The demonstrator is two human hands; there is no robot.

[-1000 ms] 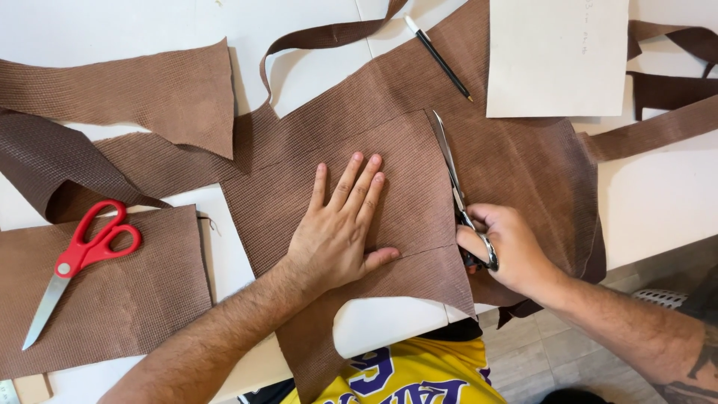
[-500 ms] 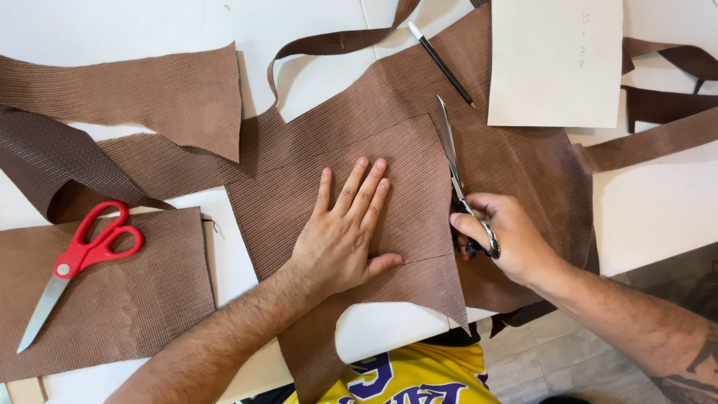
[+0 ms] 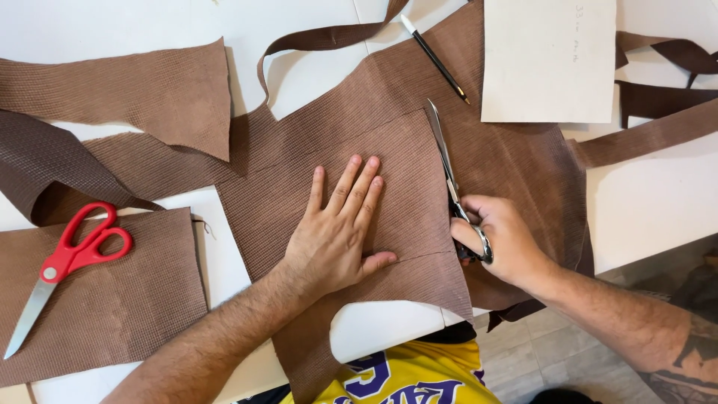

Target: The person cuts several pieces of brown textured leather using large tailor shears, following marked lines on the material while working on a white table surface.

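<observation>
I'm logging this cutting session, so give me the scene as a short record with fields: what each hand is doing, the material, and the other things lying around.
Left hand: left hand pressed flat, fingers spread, on the brown textured leather-like sheet
Right hand: right hand gripping metal scissors, blades pointing away along a cut in the sheet
Surface: white table
Spare tool: red-handled scissors lying on a separate brown piece at left
Other items: black pencil; pale rectangular card at top right
Offcuts: dark brown strips at far right
</observation>
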